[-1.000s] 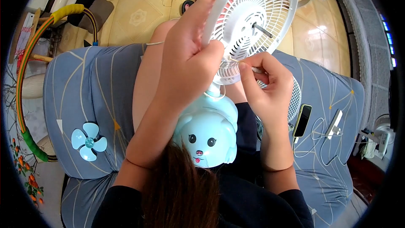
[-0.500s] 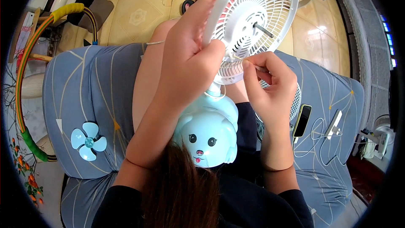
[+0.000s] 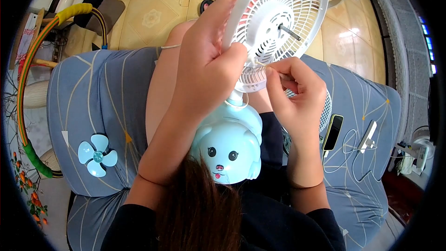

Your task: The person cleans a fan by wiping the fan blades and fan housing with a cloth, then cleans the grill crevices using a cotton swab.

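Note:
My left hand [image 3: 206, 67] is wrapped round the left rim of the white rear grille [image 3: 309, 14] of a small fan. A bare metal shaft [image 3: 290, 32] sticks out of its hub. In my right hand [image 3: 302, 88], thumb and forefinger pinch a thin pale cotton swab [image 3: 261, 64], its tip at the lower part of the grille near the motor housing. Whether the tip touches the slats I cannot tell. Below, the light-blue dog-shaped base [image 3: 232, 144] rests on my lap. Partly hidden behind my right forearm lies the round front grille [image 3: 325, 111].
On the grey-blue patterned sofa [image 3: 111, 102], the blue fan blade [image 3: 98, 156] lies to the left. A phone [image 3: 333, 132] and a white power strip [image 3: 368, 137] with cables lie to the right. A striped hoop [image 3: 21, 97] stands at the left edge.
The cotton swab's tip and my right fingers have shifted very slightly left and down along the grille. My left hand and the fan stay nearly still.

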A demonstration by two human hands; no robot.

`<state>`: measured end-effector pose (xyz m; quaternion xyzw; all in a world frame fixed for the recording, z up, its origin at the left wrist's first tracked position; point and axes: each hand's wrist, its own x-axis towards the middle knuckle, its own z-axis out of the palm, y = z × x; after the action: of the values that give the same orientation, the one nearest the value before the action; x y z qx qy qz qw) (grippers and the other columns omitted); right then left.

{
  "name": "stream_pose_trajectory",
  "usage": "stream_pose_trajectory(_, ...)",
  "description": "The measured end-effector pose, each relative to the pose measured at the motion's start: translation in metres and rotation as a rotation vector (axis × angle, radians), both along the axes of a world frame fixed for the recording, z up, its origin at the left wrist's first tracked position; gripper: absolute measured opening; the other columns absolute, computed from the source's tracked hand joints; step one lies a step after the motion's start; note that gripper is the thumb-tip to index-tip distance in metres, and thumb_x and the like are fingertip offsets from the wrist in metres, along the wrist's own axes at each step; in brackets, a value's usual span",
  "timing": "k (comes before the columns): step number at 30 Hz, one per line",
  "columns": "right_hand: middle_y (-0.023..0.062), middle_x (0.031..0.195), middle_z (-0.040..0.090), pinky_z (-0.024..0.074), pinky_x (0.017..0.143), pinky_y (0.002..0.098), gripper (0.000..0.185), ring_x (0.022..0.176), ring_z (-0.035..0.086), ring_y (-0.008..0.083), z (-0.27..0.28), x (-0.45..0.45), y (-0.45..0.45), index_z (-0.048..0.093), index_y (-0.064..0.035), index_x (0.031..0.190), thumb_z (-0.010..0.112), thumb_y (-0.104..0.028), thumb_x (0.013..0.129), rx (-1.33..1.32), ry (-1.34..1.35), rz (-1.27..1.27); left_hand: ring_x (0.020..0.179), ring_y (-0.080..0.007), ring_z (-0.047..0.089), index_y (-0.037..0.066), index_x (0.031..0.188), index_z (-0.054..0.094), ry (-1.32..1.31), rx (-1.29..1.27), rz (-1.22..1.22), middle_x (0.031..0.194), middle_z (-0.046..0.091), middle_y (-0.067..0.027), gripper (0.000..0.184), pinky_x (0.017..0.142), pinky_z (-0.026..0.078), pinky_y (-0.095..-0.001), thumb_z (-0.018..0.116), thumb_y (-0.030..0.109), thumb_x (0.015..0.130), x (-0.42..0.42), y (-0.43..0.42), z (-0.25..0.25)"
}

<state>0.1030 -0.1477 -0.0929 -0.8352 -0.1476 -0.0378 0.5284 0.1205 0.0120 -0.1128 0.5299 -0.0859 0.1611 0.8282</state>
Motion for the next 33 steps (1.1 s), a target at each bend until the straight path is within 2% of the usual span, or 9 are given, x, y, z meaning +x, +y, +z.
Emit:
stream_pose_trajectory(6,0.0051,0.08,0.066,0.0534,0.069,0.0205,0.003,0.074,0.06,0.0054,0.004,-0.004,-0.001,0.063,0.0085,0.085,0.064,0.005,0.086,-0.086,0.121,0.103,0.116,-0.0194,0.06,-0.009,0.139,0.044,-0.042,-0.005,-0.069,0.127,0.06,-0.0175,0.063,0.1,0.046,-0.0317,0.036,-0.012,0.076,0.0,0.006,-0.003)
stream_pose_trajectory(11,0.0034,0.078,0.064,0.0488,0.063,0.0183,0.003,0.071,0.056,0.0043,0.008,-0.002,-0.008,0.063,0.0076,0.085,0.064,0.005,0.085,0.084,0.147,0.081,0.117,-0.0197,0.06,-0.009,0.139,0.044,0.065,0.114,0.004,0.127,0.06,-0.0182,0.064,0.101,0.046,-0.032,0.036,-0.013,0.076,-0.005,0.003,0.011)
stream_pose_trajectory(14,0.0024,0.076,0.062,0.0442,0.059,0.017,0.002,0.068,0.053,0.0034,0.009,-0.004,-0.006,0.064,0.007,0.084,0.064,0.005,0.084,0.075,0.174,0.096,0.117,-0.02,0.059,-0.01,0.139,0.044,0.066,0.014,0.001,0.128,0.059,-0.0183,0.064,0.101,0.046,-0.0324,0.036,-0.014,0.076,-0.003,0.0,0.011)
stream_pose_trajectory(16,0.0028,0.075,0.062,0.0433,0.058,0.0168,0.002,0.067,0.053,0.0032,0.004,-0.004,-0.005,0.064,0.0069,0.083,0.064,0.005,0.084,-0.017,0.148,0.128,0.117,-0.0201,0.059,-0.01,0.139,0.044,-0.033,-0.059,-0.123,0.128,0.059,-0.0184,0.064,0.101,0.046,-0.0326,0.035,-0.015,0.076,-0.004,0.006,0.013)
stream_pose_trajectory(20,0.005,0.073,0.062,0.0494,0.063,0.0178,0.002,0.067,0.057,0.0041,-0.002,-0.004,0.0,0.063,0.0079,0.083,0.064,0.007,0.082,-0.078,-0.009,0.098,0.117,-0.02,0.059,-0.01,0.138,0.044,-0.041,-0.144,-0.114,0.127,0.06,-0.0181,0.063,0.101,0.046,-0.0326,0.035,-0.015,0.076,0.0,0.002,0.001)
stream_pose_trajectory(23,0.008,0.067,0.059,0.0432,0.05,0.0257,0.006,0.054,0.053,0.0144,-0.003,-0.004,-0.001,0.062,0.0005,0.079,0.068,0.0,0.078,-0.053,-0.045,0.088,0.116,-0.0199,0.06,-0.01,0.138,0.045,-0.098,-0.096,-0.117,0.127,0.06,-0.0178,0.063,0.101,0.046,-0.0323,0.035,-0.014,0.076,0.003,0.005,-0.006)
stream_pose_trajectory(27,0.0085,0.067,0.058,0.0432,0.05,0.0267,0.007,0.055,0.054,0.0164,0.001,-0.007,-0.003,0.061,0.0002,0.078,0.068,0.0,0.077,0.03,0.011,0.052,0.115,-0.0196,0.06,-0.01,0.137,0.046,0.021,0.05,-0.005,0.126,0.06,-0.0173,0.062,0.101,0.046,-0.032,0.036,-0.014,0.075,-0.001,0.0,0.009)
stream_pose_trajectory(32,0.0088,0.066,0.057,0.0421,0.05,0.03,0.008,0.053,0.052,0.0193,-0.007,-0.005,0.003,0.06,-0.0005,0.077,0.068,0.0,0.077,-0.041,-0.104,0.124,0.114,-0.0192,0.06,-0.009,0.136,0.047,0.117,-0.135,-0.018,0.124,0.061,-0.0168,0.062,0.1,0.046,-0.0323,0.036,-0.013,0.075,-0.005,-0.008,0.019)
stream_pose_trajectory(33,0.0089,0.067,0.056,0.0426,0.05,0.0308,0.008,0.054,0.052,0.0205,-0.006,-0.006,0.003,0.061,-0.0007,0.079,0.068,0.0,0.077,-0.078,-0.077,0.121,0.114,-0.0191,0.061,-0.009,0.136,0.047,0.103,-0.073,0.001,0.124,0.061,-0.0168,0.062,0.1,0.047,-0.0322,0.036,-0.013,0.075,-0.006,-0.008,0.018)
